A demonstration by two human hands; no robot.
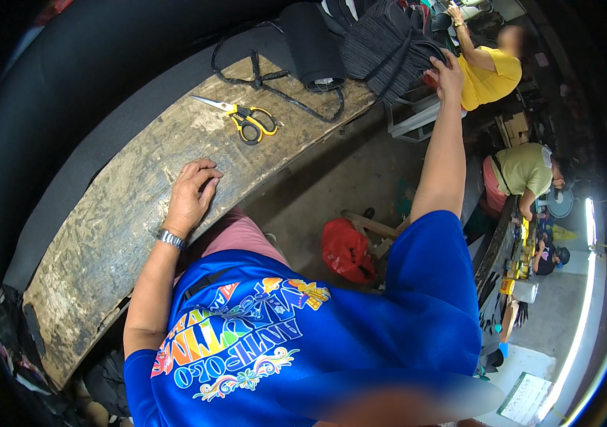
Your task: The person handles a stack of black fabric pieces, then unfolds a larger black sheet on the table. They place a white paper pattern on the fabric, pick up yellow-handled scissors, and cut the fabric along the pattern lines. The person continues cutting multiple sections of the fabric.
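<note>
Fabric is what the far hand is after: I see my right hand (448, 73) stretched out at full arm's length, its fingers laid on the near edge of a dark pleated bundle of fabric (387, 44) that sits at the far end of the tabletop (125, 206), partly overhanging it. From this angle I cannot tell whether the grip has closed on a fold or only presses against it; the palm faces the cloth and the fingertips are hidden behind it.

My left hand (191, 193) rests knuckles-up on the worn wooden board, fingers curled loosely, holding nothing, with a metal watch (170, 238) on the wrist. Yellow-handled scissors (246, 119) lie well apart from both hands, blades pointing left, and a black strap (260, 80) loops beside a dark roll of cloth (312, 46).

To do this reach well, I judge I should keep the left hand planted as a brace, since the body leans far over. The bundle looks heavy and floppy, so taking a deep handful through several pleats beats pinching the outer layer, which would only peel away. Dragging it low along the board seems safer than lifting, minding the strap and the scissors. Two other people work beyond the bench, clear of my arm.
</note>
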